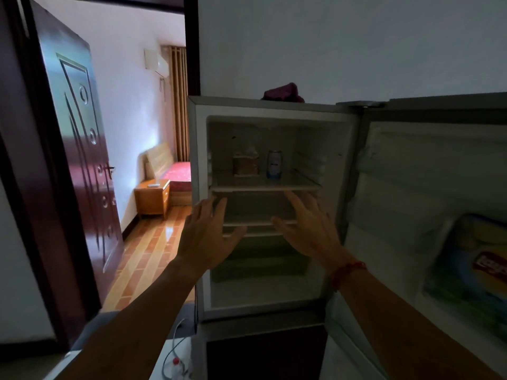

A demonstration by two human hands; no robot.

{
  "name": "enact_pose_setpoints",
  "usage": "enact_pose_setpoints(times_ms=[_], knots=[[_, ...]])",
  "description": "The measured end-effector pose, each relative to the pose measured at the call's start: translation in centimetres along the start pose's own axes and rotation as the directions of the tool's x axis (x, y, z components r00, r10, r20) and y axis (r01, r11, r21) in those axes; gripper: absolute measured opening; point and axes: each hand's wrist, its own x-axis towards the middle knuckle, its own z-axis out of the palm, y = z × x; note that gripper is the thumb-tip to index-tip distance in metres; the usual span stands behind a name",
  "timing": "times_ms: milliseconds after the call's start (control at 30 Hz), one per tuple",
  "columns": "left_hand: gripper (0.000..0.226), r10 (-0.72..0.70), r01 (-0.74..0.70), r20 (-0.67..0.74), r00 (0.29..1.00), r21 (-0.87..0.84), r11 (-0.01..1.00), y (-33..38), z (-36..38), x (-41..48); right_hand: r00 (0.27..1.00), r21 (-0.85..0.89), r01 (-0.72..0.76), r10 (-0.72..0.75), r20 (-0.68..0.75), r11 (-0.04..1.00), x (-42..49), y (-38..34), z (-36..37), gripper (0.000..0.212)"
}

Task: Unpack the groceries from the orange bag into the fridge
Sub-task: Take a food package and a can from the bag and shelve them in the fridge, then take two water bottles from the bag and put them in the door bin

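White plastic lines the fridge [271, 113], open just ahead of both hands. The left hand [211, 234] and right hand [307, 229] are spread wide and empty below the shelf [263, 187]. A packet [245, 163] and can [274, 164] stand beyond the fingertips. A chip bag [472, 270], light and crushable, sits in the door right of the right hand; grip its edges. No orange bag shows.

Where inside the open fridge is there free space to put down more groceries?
The top shelf is bare left of the bottle pack and right of the can. The shelf below, behind the left hand and right hand, looks bare. The lower door pocket is crowded by the chips bag.
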Motion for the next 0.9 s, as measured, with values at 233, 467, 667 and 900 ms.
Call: enact_pose_setpoints(times_ms=[233, 467, 667, 900], knots=[[0.088, -0.015, 0.015, 0.009, 1.0, 0.003, 1.0, 2.4, -4.1, -4.4, 0.999, -0.039, 0.018, -0.02, -0.033, 0.999, -5.9, -1.4, -3.4, 0.079], [0.087, -0.01, 0.01, 0.013, 1.0, 0.038, 0.999, 5.8, -6.8, -7.9, 0.999, -0.012, 0.028, -0.029, -0.034, 1.0, -10.8, -0.3, -6.3, 0.079], [0.09, -0.036, 0.036, 0.022, 0.999, 0.0, 0.999, 10.1, -9.0, -11.5, 0.999, -0.004, 0.042, -0.042, -0.009, 0.999, -15.2, 1.1, -8.9, 0.085], [0.083, -0.027, 0.027, 0.055, 0.998, -0.012, 1.0, 13.9, -11.5, -14.3, 0.999, -0.009, 0.037, -0.037, -0.003, 0.999, -19.3, 1.9, -11.7, 0.08]])
